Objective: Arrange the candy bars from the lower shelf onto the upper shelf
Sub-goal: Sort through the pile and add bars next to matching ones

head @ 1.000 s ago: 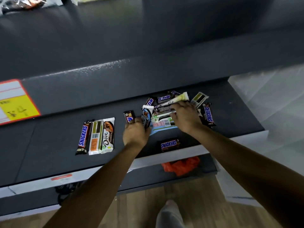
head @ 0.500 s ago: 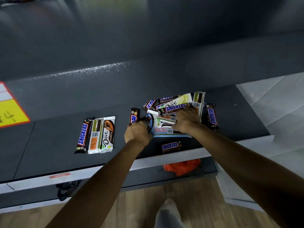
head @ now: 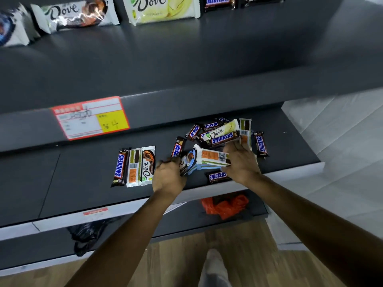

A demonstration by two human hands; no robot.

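A heap of Snickers and Dove bars [head: 219, 133] lies on the dark lower shelf [head: 83, 172]. My left hand [head: 169, 177] and my right hand [head: 241, 162] grip a stack of flat Dove bars [head: 207, 158] between them, just above the shelf's front. One Snickers bar [head: 217, 176] lies below the stack at the front edge. A Snickers bar and two Dove bars [head: 134, 167] lie side by side to the left. On the upper shelf [head: 186, 48], Dove bars [head: 163, 8] and Snickers bars [head: 219, 2] stand in a row at the back.
A red and yellow price tag [head: 91, 117] sticks to the upper shelf's front edge. An orange bag [head: 226, 206] and a black bag [head: 87, 237] lie on the bottom shelf. Wooden floor and my foot [head: 213, 266] show below; pale floor lies to the right.
Both hands have gathered the flat bars into a stack and lifted it a little toward the shelf front. The view has tilted upward, bringing the upper shelf's row of bars into sight.
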